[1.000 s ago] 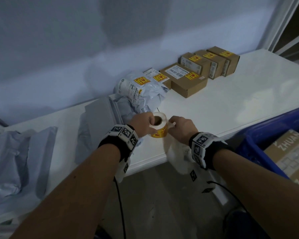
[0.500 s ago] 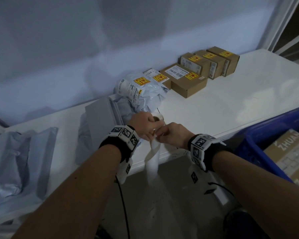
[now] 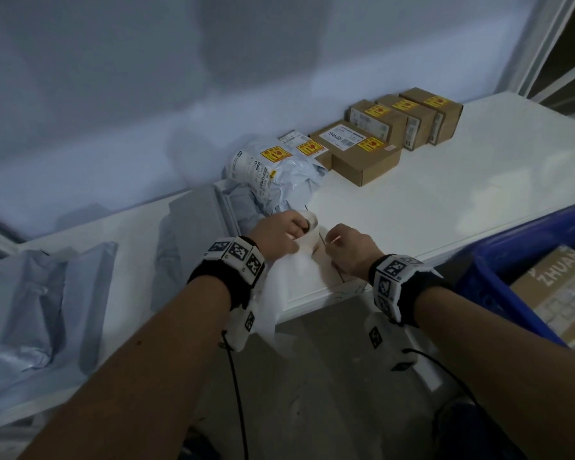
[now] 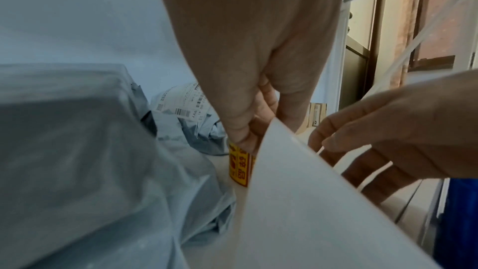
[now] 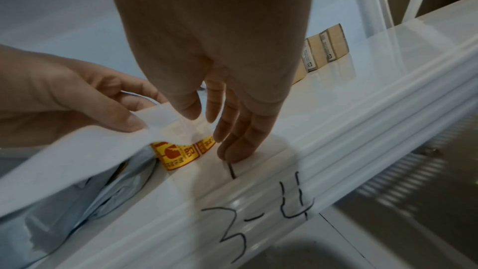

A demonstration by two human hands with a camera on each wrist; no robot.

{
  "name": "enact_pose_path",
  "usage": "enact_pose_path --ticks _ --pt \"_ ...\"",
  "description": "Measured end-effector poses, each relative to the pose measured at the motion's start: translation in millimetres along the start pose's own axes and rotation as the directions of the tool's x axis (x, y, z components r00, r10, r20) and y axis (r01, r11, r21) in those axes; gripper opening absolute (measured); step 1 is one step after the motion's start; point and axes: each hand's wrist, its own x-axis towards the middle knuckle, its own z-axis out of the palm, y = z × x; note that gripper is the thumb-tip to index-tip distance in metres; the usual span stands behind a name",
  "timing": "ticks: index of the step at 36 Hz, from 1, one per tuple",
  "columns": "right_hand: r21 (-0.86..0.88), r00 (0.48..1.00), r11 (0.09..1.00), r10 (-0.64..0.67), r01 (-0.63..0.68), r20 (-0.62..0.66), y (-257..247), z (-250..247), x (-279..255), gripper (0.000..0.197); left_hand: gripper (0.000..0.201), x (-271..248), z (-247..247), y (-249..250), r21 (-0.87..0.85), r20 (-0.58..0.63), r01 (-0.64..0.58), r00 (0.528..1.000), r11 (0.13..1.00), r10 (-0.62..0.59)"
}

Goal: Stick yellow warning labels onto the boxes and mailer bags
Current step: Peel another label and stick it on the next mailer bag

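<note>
Left hand [image 3: 276, 235] grips the label roll [image 5: 181, 155] at the near bench [image 3: 445, 200] edge, thumb pressing the white backing strip [image 4: 297, 201] that trails off toward the wrist. Right hand [image 3: 347, 252] just right of the roll, fingers loosely extended, fingertips [image 5: 232, 154] on the bench, holding nothing. Yellow labels show on the roll under the strip. Ahead of the left hand: labelled mailer bag [image 3: 273, 174]. Beyond it, labelled cardboard boxes [image 3: 362, 154] in a row. Grey unlabelled mailer bags [image 3: 40, 293] left of the left hand.
</note>
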Motion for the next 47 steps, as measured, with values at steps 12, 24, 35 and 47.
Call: enact_pose_path --ticks 12,24,35,47 --pt "0.111 0.999 0.993 0.045 -0.043 -0.011 -3 5 0 0.049 0.025 -7 3 -4 0.086 0.104 -0.113 0.989 0.990 0.104" --pt "0.202 0.994 0.978 -0.025 0.045 -0.103 -9 1 -1 0.008 0.010 4 -6 -15 0.300 0.284 -0.357 0.919 0.885 0.275" --pt "0.242 0.990 0.960 -0.128 0.140 -0.067 -12 5 -3 0.017 0.033 -8 0 3 -0.069 0.134 0.117 0.985 0.991 -0.107" --pt "0.458 0.990 0.883 -0.133 0.100 0.041 -4 2 -1 0.020 0.023 -7 7 -1 -0.021 0.093 -0.050 0.994 0.999 0.052"
